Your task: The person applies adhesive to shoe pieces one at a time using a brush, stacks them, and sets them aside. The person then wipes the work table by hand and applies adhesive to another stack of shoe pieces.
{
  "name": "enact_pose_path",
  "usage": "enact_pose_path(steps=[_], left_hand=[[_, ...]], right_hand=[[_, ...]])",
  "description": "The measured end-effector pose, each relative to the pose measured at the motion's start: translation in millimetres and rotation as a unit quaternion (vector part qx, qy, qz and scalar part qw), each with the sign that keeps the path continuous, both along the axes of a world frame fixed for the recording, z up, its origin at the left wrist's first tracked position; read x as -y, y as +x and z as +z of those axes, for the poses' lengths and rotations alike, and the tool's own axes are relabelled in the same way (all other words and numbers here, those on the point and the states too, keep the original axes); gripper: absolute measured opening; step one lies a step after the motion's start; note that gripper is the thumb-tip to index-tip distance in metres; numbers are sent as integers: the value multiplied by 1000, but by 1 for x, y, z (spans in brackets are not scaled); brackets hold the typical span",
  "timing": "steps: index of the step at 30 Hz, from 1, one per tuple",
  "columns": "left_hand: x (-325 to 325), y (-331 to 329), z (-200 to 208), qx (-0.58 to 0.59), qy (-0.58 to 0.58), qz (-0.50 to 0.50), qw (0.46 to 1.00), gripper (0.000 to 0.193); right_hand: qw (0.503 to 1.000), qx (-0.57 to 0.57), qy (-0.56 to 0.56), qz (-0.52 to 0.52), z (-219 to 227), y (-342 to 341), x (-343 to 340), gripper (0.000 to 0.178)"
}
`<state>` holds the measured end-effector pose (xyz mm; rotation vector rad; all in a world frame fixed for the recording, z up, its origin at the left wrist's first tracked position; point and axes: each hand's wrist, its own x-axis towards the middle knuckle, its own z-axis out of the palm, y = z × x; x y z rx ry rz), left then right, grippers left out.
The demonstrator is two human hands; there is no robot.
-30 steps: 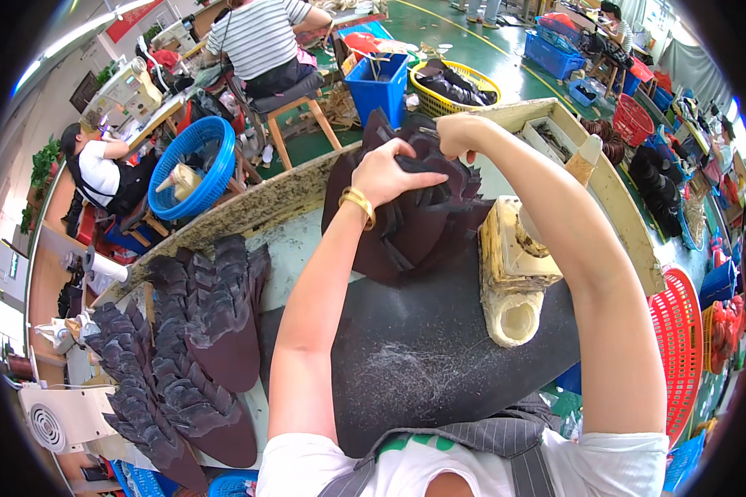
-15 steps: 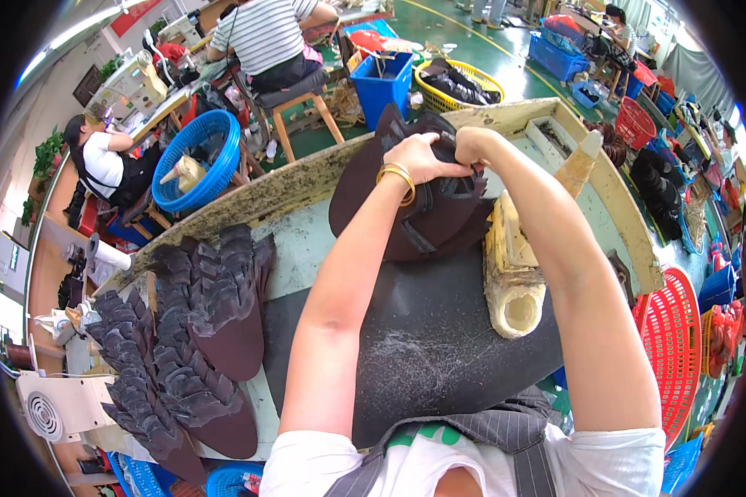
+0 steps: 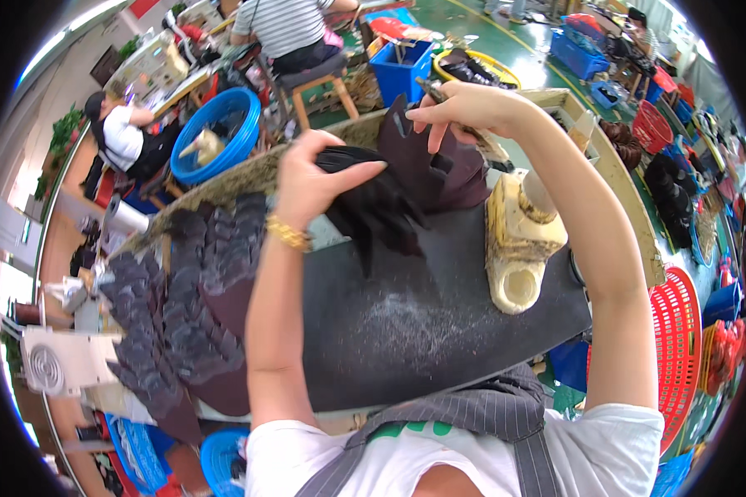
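"While the bench point(image 3: 626, 203) is filling the middle of the scene, what is covering it?"

"A black mat point(image 3: 406, 331) is spreading over the near part, and overlapping dark rows point(image 3: 178, 306) are lying at the left."

"What is sitting farther off?"

"A purple-brown pile point(image 3: 464, 182) is lying at the far side, and a pale block point(image 3: 510, 224) is standing just right and near of it."

"Where is the black bunch point(image 3: 373, 207)?"

"It is reaching rightward from the left hand point(image 3: 307, 182), left of the pile. Its lower edges are blurring, so I cannot tell whether they are touching the mat."

"And the hands?"

"The left is grasping the bunch between thumb and fingers. The right hand point(image 3: 472, 108) is hovering above the pile, partly curling round a slim tool point(image 3: 428, 89); its kind I cannot tell."

"Anything smaller?"

"A gold bracelet point(image 3: 288, 234) is circling the left wrist."
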<state>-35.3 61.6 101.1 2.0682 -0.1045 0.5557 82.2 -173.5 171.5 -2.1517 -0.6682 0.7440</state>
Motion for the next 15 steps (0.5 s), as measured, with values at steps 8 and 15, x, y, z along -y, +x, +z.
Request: enact_pose_path(steps=[8, 15], left_hand=[[-34, -185, 99, -156, 245, -59, 955, 42], [3, -219, -101, -387, 150, 5, 910, 63]], right_hand=[[992, -3, 53, 112, -12, -139, 1, 36], [969, -199, -44, 138, -148, -239, -7, 49]])
